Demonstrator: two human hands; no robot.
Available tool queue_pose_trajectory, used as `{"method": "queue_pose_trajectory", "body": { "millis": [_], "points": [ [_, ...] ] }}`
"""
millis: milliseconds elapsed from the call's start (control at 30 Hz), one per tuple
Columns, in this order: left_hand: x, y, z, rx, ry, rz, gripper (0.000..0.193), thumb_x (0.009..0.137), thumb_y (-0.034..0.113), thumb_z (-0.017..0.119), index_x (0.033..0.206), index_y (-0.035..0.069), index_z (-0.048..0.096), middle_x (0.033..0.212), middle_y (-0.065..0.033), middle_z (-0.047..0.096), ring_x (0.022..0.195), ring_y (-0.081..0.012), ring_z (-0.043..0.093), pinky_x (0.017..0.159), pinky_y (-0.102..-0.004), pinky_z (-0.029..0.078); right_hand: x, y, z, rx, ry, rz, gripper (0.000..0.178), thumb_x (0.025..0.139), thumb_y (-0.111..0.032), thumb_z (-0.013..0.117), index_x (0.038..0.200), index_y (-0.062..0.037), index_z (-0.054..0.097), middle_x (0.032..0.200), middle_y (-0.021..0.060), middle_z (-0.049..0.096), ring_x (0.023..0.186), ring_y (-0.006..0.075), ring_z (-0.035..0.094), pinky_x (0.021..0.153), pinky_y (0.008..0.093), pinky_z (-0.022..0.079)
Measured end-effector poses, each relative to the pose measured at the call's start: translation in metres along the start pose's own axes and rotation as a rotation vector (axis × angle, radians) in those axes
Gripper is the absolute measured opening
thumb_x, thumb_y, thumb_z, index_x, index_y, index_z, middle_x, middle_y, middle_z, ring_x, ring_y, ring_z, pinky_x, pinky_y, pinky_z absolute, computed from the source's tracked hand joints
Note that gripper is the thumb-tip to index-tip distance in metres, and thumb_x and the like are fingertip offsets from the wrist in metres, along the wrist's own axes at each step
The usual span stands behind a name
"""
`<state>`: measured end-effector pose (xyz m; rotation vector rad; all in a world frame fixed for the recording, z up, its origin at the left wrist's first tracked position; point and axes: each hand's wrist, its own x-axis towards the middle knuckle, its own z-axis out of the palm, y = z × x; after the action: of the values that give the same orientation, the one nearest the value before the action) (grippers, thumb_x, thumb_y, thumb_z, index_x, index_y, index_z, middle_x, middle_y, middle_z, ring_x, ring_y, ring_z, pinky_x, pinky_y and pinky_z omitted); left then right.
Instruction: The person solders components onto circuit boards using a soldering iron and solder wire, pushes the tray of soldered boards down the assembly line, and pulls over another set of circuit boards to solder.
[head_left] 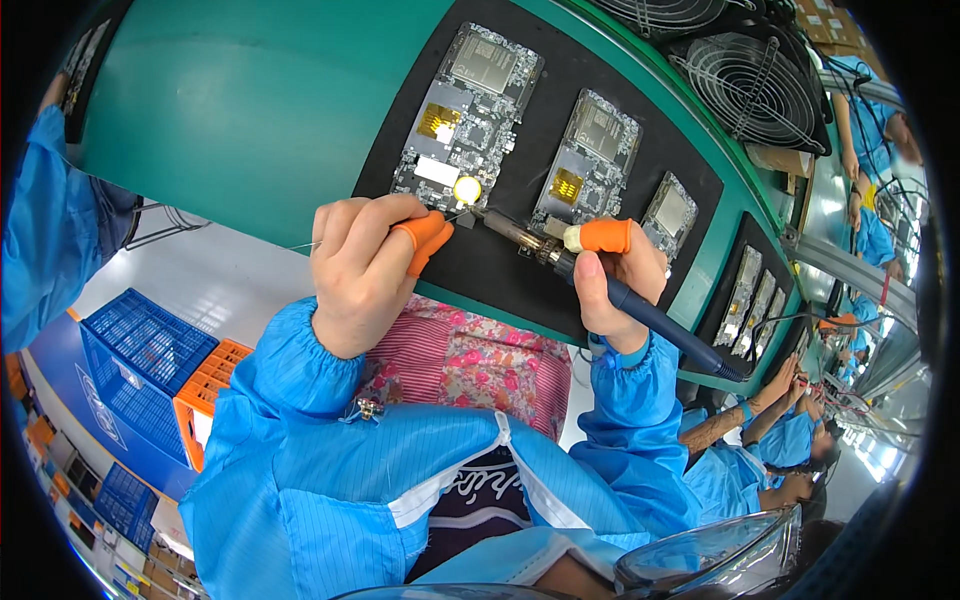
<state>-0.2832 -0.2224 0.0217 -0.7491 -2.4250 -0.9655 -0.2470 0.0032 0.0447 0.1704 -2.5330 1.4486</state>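
My right hand [622, 285], with orange finger cots, grips a dark blue soldering iron [665, 325]. Its tip meets the lower edge of a populated circuit board [478, 125], beside a bright yellow round part [467, 190]. My left hand [362, 262], also wearing orange finger cots, pinches a thin solder wire [300, 246] close to the iron's tip. The wire trails out to the left. Whether wire and tip touch is too small to tell. The board lies flat on a black mat [480, 275], with a second board [592, 150] and a third board [672, 215] to its right.
The mat rests on a green bench [250, 110]. Black fans with wire guards [750, 90] stand at the back right. Another mat with boards [745, 290] lies further right. Co-workers in blue sit along the right and at the far left. Blue crates [150, 335] stand lower left.
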Motion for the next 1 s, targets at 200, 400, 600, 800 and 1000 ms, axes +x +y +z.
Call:
{"method": "queue_pose_trajectory", "body": {
  "millis": [200, 400, 600, 800, 1000],
  "points": [
    [0.004, -0.002, 0.004, -0.006, -0.039, 0.041, 0.022, 0.056, 0.000, 0.076, 0.067, 0.002, 0.056, 0.083, -0.0046, 0.060, 0.075, -0.0215, 0.052, 0.061, -0.0302, 0.038, 0.001, -0.001, 0.001, 0.008, 0.008, 0.008, 0.018, 0.069, -0.013, 0.062, 0.077, 0.0021, 0.058, 0.050, 0.0042, 0.048, 0.037, 0.0131, 0.043, 0.039, 0.0241, 0.032],
    [0.007, 0.002, -0.003, -0.255, -0.011, -0.190, 0.021, 0.065, -0.002, 0.072, 0.079, 0.000, 0.056, 0.093, -0.0085, 0.054, 0.077, -0.0204, 0.053, 0.062, -0.0273, 0.042, -0.001, 0.000, -0.001, 0.019, 0.001, -0.002, 0.018, 0.070, -0.014, 0.061, 0.077, 0.0020, 0.058, 0.051, 0.0046, 0.049, 0.038, 0.0129, 0.045, 0.039, 0.0237, 0.033],
    [-0.007, -0.007, -0.020, -0.221, -0.032, -0.330, 0.018, 0.071, -0.008, 0.065, 0.085, -0.001, 0.058, 0.092, -0.0087, 0.051, 0.082, -0.0205, 0.054, 0.068, -0.0268, 0.044, -0.001, -0.002, -0.006, 0.081, 0.072, 0.022, 0.022, 0.074, -0.017, 0.060, 0.082, 0.0027, 0.058, 0.054, 0.0035, 0.052, 0.041, 0.0085, 0.047, 0.039, 0.0206, 0.032],
    [-0.005, -0.006, -0.019, -0.157, -0.065, -0.196, 0.020, 0.064, -0.003, 0.070, 0.081, 0.000, 0.061, 0.089, -0.0072, 0.056, 0.076, -0.0224, 0.053, 0.062, -0.0287, 0.044, -0.001, -0.003, -0.003, 0.043, 0.056, 0.009, 0.022, 0.072, -0.017, 0.062, 0.081, 0.0032, 0.059, 0.055, 0.0055, 0.053, 0.041, 0.0118, 0.049, 0.040, 0.0217, 0.036],
    [-0.004, -0.009, -0.013, -0.129, -0.075, -0.135, 0.021, 0.062, 0.000, 0.072, 0.080, 0.002, 0.061, 0.087, -0.0063, 0.057, 0.072, -0.0210, 0.051, 0.057, -0.0290, 0.041, 0.003, -0.004, 0.003, 0.009, -0.024, -0.055, 0.023, 0.072, -0.019, 0.065, 0.079, 0.0014, 0.059, 0.060, 0.0077, 0.056, 0.041, 0.0157, 0.049, 0.040, 0.0252, 0.037]
  ]
}}
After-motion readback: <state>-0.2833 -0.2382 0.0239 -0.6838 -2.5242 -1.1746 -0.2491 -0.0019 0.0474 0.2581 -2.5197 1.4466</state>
